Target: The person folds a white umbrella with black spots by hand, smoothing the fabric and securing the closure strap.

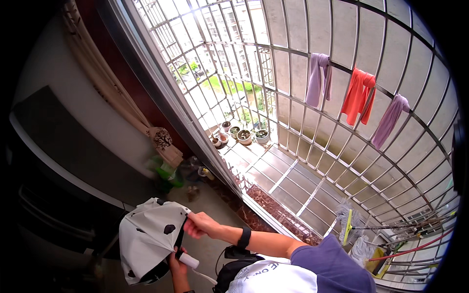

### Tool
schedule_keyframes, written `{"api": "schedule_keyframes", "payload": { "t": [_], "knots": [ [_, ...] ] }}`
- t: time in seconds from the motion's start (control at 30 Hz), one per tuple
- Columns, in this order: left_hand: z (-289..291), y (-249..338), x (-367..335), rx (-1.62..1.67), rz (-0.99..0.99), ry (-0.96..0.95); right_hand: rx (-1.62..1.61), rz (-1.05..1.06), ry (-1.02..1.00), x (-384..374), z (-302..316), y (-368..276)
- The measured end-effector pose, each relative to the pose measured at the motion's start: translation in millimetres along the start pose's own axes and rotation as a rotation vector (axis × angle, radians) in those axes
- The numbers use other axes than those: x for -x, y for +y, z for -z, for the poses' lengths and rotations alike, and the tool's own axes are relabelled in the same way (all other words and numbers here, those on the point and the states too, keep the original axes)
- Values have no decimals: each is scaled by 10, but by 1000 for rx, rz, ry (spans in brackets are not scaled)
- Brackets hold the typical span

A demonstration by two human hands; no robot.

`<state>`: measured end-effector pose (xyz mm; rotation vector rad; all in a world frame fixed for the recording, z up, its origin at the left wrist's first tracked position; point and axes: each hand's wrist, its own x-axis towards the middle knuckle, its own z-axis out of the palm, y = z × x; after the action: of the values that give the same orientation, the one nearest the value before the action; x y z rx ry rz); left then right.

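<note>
A white umbrella (149, 234) with black patches hangs partly spread at the lower left, its canopy slack and folded. Below the canopy, my left hand (177, 267) is wrapped round the shaft near the white handle (189, 261), and a thin white strap trails from it. My right hand (199, 225), slightly blurred, is closed at the canopy's right edge near a rib tip. The canopy hides part of the fingers of both hands. A black band (244, 237) circles my right wrist.
A metal-barred window cage (293, 97) fills the right, with cloths (359, 96) tied on its bars and potted plants (245, 136) on its floor. Mops (349, 227) lean at the lower right. Left are a curtain (110, 73), a green bin (167, 176) and a dark cabinet (68, 195).
</note>
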<state>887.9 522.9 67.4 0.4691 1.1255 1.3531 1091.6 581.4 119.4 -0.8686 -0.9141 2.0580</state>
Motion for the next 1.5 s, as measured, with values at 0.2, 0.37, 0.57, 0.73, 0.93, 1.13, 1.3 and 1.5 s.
{"api": "schedule_keyframes", "payload": {
  "t": [0.2, 0.37, 0.57, 0.73, 0.93, 1.13, 1.3, 1.5],
  "knots": [
    [-45, -69, -47, -92, -99, 36, -324, 196, 94, -117, -146, 180],
    [86, -52, -173, -126, -194, 34, -449, 180, -23, -111, -166, 98],
    [91, -61, -145, -153, -170, 36, -604, 18, -91, -122, -102, 126],
    [246, -107, -285, -176, -198, -12, -788, 130, -341, 15, -186, 9],
    [-9, -197, -309, -100, -153, 11, -781, 222, -360, 72, -534, -107],
    [-14, -231, -320, -134, -69, -69, -357, 409, -296, -81, -434, -59],
    [30, -223, -349, -282, 31, -72, -46, 515, -210, -32, -109, -119],
    [34, -201, -324, 5, 6, 11, 329, 636, -71, -175, -208, -20]
  ]
}}
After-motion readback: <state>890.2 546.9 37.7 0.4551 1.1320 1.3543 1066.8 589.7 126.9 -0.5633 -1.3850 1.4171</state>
